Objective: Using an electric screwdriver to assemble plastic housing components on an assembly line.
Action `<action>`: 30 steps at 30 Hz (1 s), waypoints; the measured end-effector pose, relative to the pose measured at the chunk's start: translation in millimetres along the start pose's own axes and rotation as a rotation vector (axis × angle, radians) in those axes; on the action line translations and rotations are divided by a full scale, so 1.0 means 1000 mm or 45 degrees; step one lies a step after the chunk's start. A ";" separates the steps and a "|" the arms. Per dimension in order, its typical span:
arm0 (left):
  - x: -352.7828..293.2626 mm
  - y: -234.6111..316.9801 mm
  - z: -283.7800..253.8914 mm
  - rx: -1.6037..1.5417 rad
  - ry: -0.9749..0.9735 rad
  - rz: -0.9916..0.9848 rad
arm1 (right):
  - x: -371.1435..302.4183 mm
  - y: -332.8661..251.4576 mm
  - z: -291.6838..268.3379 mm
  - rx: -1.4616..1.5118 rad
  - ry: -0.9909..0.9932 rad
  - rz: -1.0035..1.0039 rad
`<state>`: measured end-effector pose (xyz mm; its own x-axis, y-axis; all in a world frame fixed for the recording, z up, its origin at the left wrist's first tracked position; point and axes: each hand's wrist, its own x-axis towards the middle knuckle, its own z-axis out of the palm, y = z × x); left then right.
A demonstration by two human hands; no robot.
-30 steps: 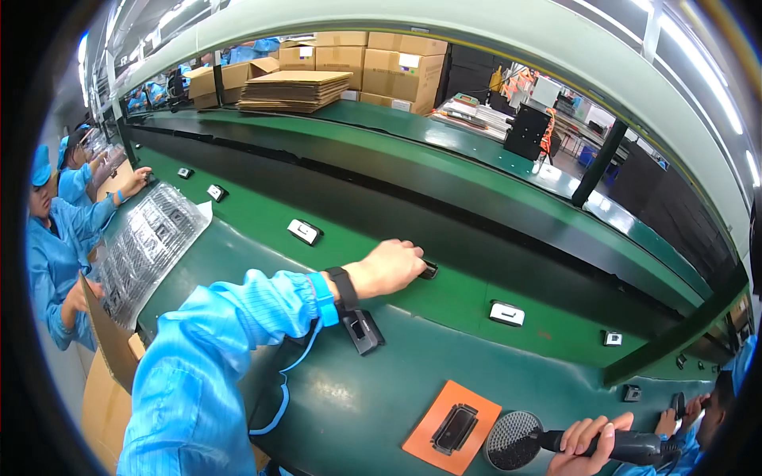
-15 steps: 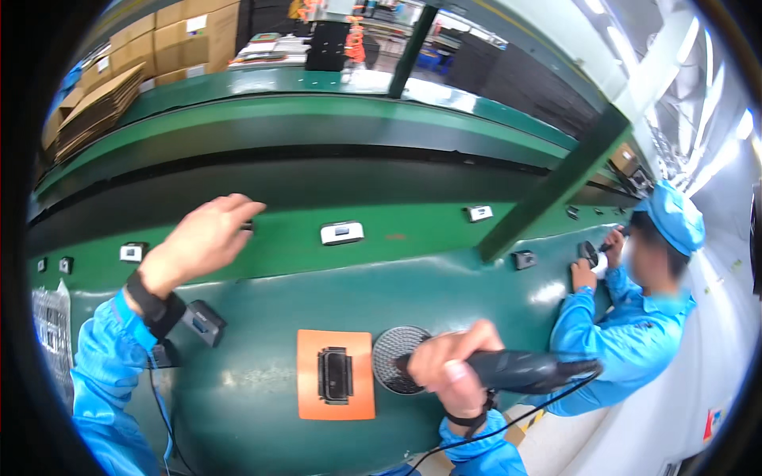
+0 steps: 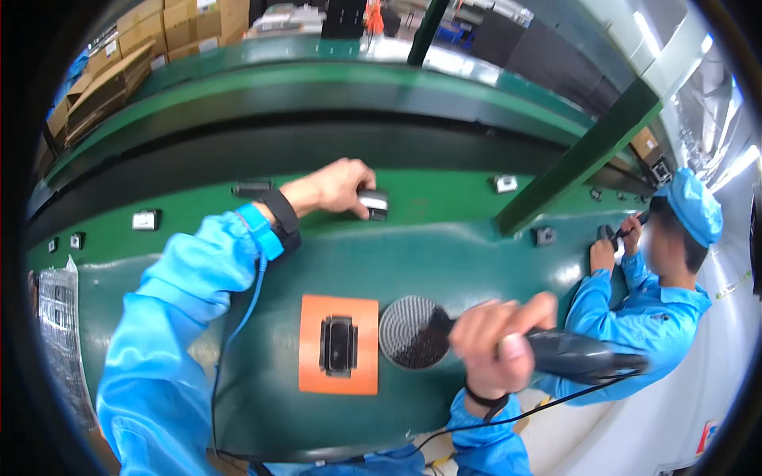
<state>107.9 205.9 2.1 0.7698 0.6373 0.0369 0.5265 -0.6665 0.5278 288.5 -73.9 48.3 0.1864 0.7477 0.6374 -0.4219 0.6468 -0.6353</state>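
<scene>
My left hand (image 3: 343, 189) reaches to the green strip beyond the bench, its fingers closed round a small white-and-black device (image 3: 373, 205) that lies there. In my right hand (image 3: 500, 341) is a black corded electric screwdriver (image 3: 575, 357), held sideways with its cord end to the right. Its tip end points at a round grey ribbed dish (image 3: 401, 317) with small dark pieces, too small to make out. To the left of the dish lies an orange mat (image 3: 314, 381) with a black rectangular fixture (image 3: 339, 347) on it.
More small devices stand along the strip, among them a white one (image 3: 145, 220) and a dark one (image 3: 252, 189). A green post (image 3: 579, 159) rises at right. Beside it a co-worker in blue (image 3: 659, 309) works. Clear plastic trays (image 3: 57, 341) stand far left. A cord crosses near my right wrist.
My left hand has moved right along the strip and closed on the white-and-black device. A dark device now shows on the strip behind it. My right hand and the screwdriver have shifted slightly right.
</scene>
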 end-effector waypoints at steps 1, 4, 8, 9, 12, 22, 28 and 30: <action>-0.012 0.018 -0.005 0.069 0.031 0.100 | 0.005 -0.011 -0.004 -0.042 0.004 -0.054; -0.056 0.089 -0.018 0.001 -0.106 0.555 | 0.020 -0.053 -0.022 -0.268 -0.074 -0.223; -0.151 0.114 -0.012 0.380 -0.213 1.019 | 0.041 -0.049 -0.031 -0.266 -0.172 -0.185; -0.163 0.110 -0.002 0.505 -0.232 1.081 | 0.043 -0.047 -0.032 -0.291 -0.181 -0.168; -0.171 0.093 0.012 0.624 -0.151 1.120 | 0.040 -0.033 -0.028 -0.282 -0.239 -0.097; -0.216 0.138 0.039 0.995 -0.300 0.664 | 0.031 0.003 -0.004 -0.415 -0.263 0.077; -0.233 0.137 0.049 1.138 -0.065 0.507 | 0.023 0.027 -0.006 -0.278 -0.123 0.296; -0.234 0.138 0.061 0.996 0.002 0.405 | 0.022 0.030 -0.005 -0.264 -0.057 0.385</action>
<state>22.5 -59.2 14.3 0.9233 0.3743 0.0858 0.3836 -0.8896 -0.2479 284.5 -37.3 40.5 0.0402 0.9052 0.4230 -0.2625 0.4180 -0.8697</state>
